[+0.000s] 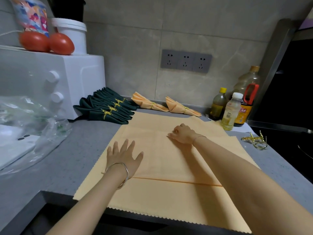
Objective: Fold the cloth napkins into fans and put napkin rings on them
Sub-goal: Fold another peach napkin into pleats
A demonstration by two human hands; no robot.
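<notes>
- Left hand (pixel 124 155): palm down, fingers straight and spread, lying flat on the left part of the peach napkin (pixel 169 167); it holds nothing. Silver bangle (pixel 122 173) on the wrist.
- Right hand (pixel 182 134): knuckles up, fingers bent, tips on the cloth near the napkin's middle; whether they pinch the fabric, I cannot tell. Thin bracelet (pixel 199 137) on the wrist.
- Peach napkin: one, spread open on the grey counter (pixel 76 150), scalloped near edge hanging over the counter's front. A straight fold edge (pixel 169 180) runs across its near part, from the left wrist to under the right forearm.
- Finished peach fans: two, each with a gold ring, lying at the back by the wall, one (pixel 149 104) left of the other (pixel 182 107), just beyond the napkin's far edge.
- Dark green fans (pixel 108 107): a group laid overlapping, each ringed in gold, beside the white oven (pixel 50 82) and touching the napkin's far left corner.
- Loose gold rings (pixel 255 140): a small heap on the counter, just off the napkin's right edge.
- Bottles (pixel 231 112): four, clustered in the back right corner.
- On top of the oven: two tomatoes (pixel 61 44), a white bucket (pixel 71 31), a patterned cup (pixel 31 16).
- Clear plastic bag (pixel 33 119): crumpled, at the left.
- Wall sockets (pixel 186 61): three in a row on the tiles.
</notes>
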